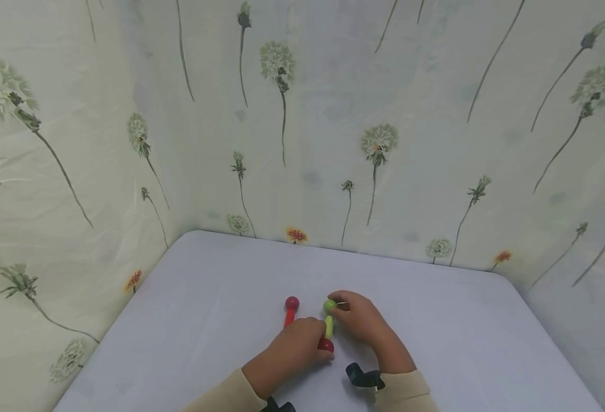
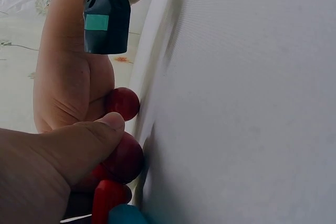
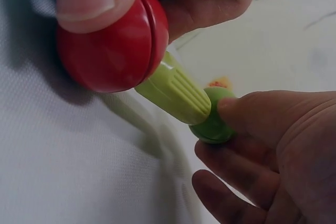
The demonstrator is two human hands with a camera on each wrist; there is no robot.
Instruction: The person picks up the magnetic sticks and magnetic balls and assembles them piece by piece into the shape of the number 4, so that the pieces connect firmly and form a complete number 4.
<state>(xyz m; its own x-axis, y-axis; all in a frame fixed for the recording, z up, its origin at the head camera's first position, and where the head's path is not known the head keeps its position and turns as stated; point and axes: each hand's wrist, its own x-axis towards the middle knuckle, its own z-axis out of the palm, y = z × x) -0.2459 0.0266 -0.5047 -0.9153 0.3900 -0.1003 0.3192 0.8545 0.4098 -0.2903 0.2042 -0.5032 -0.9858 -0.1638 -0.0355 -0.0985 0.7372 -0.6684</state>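
Note:
Toward the front of the table, my left hand [image 1: 298, 343] pinches a glossy red ball [image 3: 110, 51], its thumb lying over the top. A yellow-green ridged rod [image 3: 176, 90] runs from beside that ball to a green ball [image 3: 212, 119]. My right hand [image 1: 364, 320] grips the green ball between thumb and fingers. Beyond the left hand is another red ball [image 1: 292, 303] with a red rod [image 1: 289, 317], partly covered by that hand. Low in the left wrist view, a red piece [image 2: 107, 200] and a teal piece [image 2: 128, 214] show under the left hand.
The pieces are on a white-covered table [image 1: 220, 280]. A pale curtain [image 1: 323, 114] printed with dandelions surrounds its back and sides. Dark wrist-worn devices [image 1: 361, 376] sit below both hands, near the beige sleeves [image 1: 402, 389].

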